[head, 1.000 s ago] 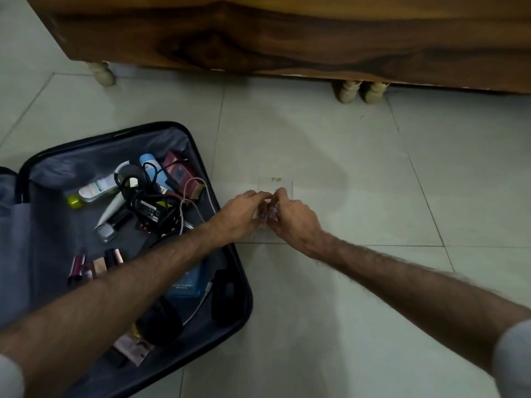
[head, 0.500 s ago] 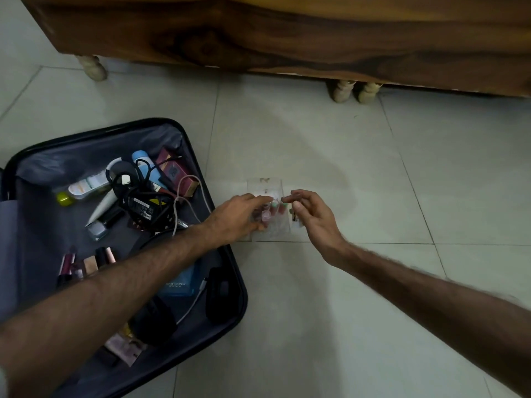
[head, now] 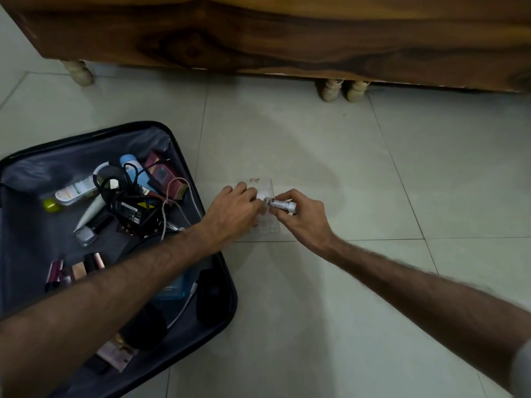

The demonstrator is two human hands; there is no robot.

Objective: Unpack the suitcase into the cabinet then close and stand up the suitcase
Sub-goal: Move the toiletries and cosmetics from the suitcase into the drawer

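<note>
Right hand [head: 304,218] pinching small tube [head: 280,204], left hand [head: 234,209] curled on clear pouch [head: 265,222]; could slip, roll under cabinet [head: 287,33].

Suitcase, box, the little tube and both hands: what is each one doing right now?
Suitcase: open, flat on the floor, still full.
Clear box: on the floor beside the suitcase, under both hands.
Tube: lifted, pinched in the right hand.
Right hand: shut on the tube.
Left hand: at the box; grip unclear.
Cabinet: front closed.

Both arms extended; left hand [head: 233,208] fingers curled, right hand [head: 301,215] pinching.
</note>
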